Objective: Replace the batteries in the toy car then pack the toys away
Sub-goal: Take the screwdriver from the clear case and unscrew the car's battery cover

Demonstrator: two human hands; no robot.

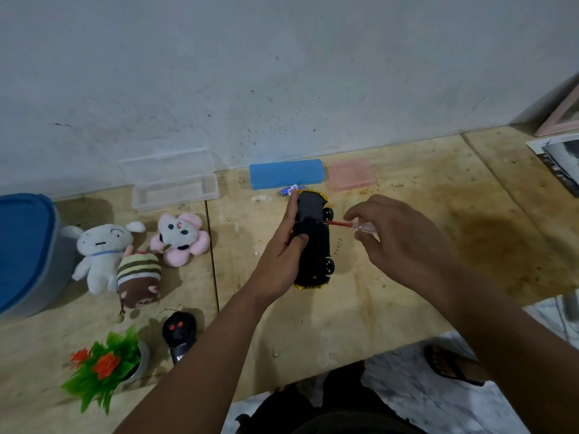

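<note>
A black toy car (315,245) with gold trim lies on its side on the wooden table, underside facing me. My left hand (286,249) grips its left flank, thumb pressed on the underside. My right hand (398,236) holds a screwdriver (347,224) with a clear handle and red shaft, its tip against the car's underside. Blue batteries (289,190) lie just beyond the car's far end. Several small screws (337,246) rest to the right of the car. Three plush toys (138,252) and a black remote control (179,335) sit at the left.
A blue case (285,173), a pink case (350,174) and an open clear case (175,186) line the wall. A blue-lidded bin (22,252) stands far left, a potted fake plant (106,368) near the front edge. Books (557,161) lie at the far right.
</note>
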